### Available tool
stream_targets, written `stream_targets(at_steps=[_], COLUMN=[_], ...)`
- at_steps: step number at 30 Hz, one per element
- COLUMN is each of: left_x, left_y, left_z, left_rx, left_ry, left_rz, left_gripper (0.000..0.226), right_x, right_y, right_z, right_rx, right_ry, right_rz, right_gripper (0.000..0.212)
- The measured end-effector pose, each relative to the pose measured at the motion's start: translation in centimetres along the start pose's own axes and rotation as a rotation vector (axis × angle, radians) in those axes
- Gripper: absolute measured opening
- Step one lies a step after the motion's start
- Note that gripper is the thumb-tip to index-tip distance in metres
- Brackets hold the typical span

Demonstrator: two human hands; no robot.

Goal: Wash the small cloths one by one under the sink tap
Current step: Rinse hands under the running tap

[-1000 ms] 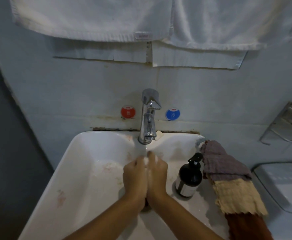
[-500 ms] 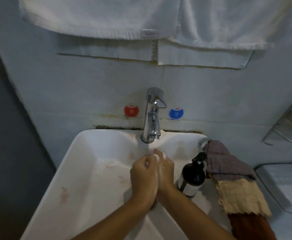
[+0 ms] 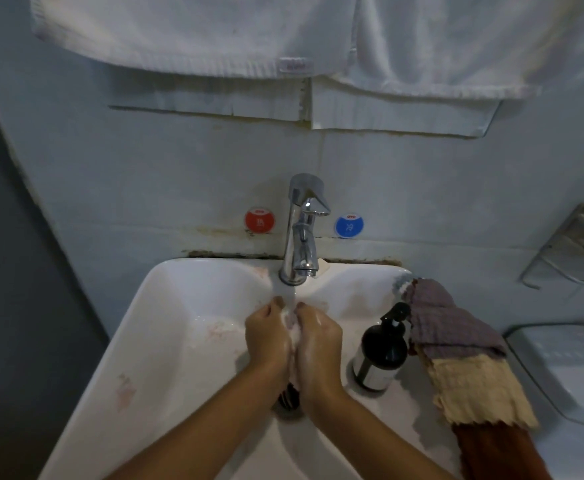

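A small pale cloth [image 3: 292, 323] is bunched between the two hands directly under the running stream from the tap [image 3: 302, 230], over the middle of the sink [image 3: 179, 341]. The left hand [image 3: 268, 336] and right hand [image 3: 318, 341] have fingers curled round it, knuckles pressed close together, so this looks like the rinse-and-rub step on one cloth. Next would probably be wringing it out, setting it aside and taking another from the stack of cloths [image 3: 457, 358] at about 3 o'clock from the hands, draped over the sink's right edge just beyond the dark pump bottle [image 3: 382, 355]. Most of the held cloth is hidden inside the fists, so its colour and size are uncertain. The drain is largely covered by the wrists, and the bottom reddish cloth is cut off by the frame edge.
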State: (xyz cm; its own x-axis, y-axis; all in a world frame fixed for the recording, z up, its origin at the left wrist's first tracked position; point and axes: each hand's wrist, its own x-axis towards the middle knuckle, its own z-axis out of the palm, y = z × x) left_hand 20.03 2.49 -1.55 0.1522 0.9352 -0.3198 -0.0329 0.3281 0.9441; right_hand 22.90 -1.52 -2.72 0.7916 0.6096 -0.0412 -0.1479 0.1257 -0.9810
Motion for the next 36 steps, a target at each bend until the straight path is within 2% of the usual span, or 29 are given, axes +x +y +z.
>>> stream_targets(at_steps=[2, 5, 8, 13, 16, 20, 23, 25, 28, 31, 34, 36], left_x=[-0.2, -2.5, -3.8, -0.2, -0.8, -2.2, -0.3, 0.3, -1.7, -3.4, -0.9, 0.6], left_y=[-0.3, -1.0, -0.9, -0.2, -0.9, -0.6, -0.3, -0.7, -1.2, -1.1, -0.8, -0.8], left_z=[-0.2, 0.0, 0.5, -0.2, -0.3, 0.8, 0.4, -0.2, -0.1, 0.3, 0.2, -0.2], left_rx=[-0.003, 0.093, 0.093, 0.072, 0.082, 0.11, 0.071, 0.113, 0.185, 0.209, 0.151, 0.118], left_ry=[0.012, 0.036, -0.01, -0.064, -0.058, -0.039, -0.074, -0.098, -0.025, -0.032, -0.032, -0.039], left_rz=[-0.06, 0.049, 0.131, -0.012, 0.006, 0.17, 0.084, 0.069, 0.161, 0.306, 0.205, 0.15], left_gripper=[0.03, 0.034, 0.036, 0.025, 0.029, 0.032, 0.029, 0.028, 0.032, 0.032, 0.032, 0.029], right_x=[-0.4, 1.3, 2.5, -0.3, 0.8, 2.4, 0.7, -0.2, 1.6, 2.3, 1.1, -0.2], right_y=[-0.4, 0.3, 0.8, 0.1, 0.7, 1.1, 0.4, 0.0, 0.6, 1.2, 1.0, 0.3], right_z=[0.2, -0.7, -1.6, -0.3, -0.2, -1.0, -0.6, -0.2, -0.5, -0.8, -0.6, -0.2], right_rx=[-0.085, -0.153, -0.151, -0.158, -0.183, -0.141, -0.063, -0.088, -0.18, -0.23, -0.12, -0.094], right_ry=[-0.003, -0.006, -0.076, -0.043, -0.013, -0.072, 0.007, -0.002, -0.015, -0.109, -0.018, -0.015], right_rz=[-0.083, -0.101, -0.08, -0.221, -0.147, -0.06, -0.086, -0.14, -0.127, -0.058, -0.064, -0.104], right_gripper=[0.028, 0.032, 0.024, 0.027, 0.035, 0.027, 0.035, 0.035, 0.035, 0.029, 0.036, 0.036])
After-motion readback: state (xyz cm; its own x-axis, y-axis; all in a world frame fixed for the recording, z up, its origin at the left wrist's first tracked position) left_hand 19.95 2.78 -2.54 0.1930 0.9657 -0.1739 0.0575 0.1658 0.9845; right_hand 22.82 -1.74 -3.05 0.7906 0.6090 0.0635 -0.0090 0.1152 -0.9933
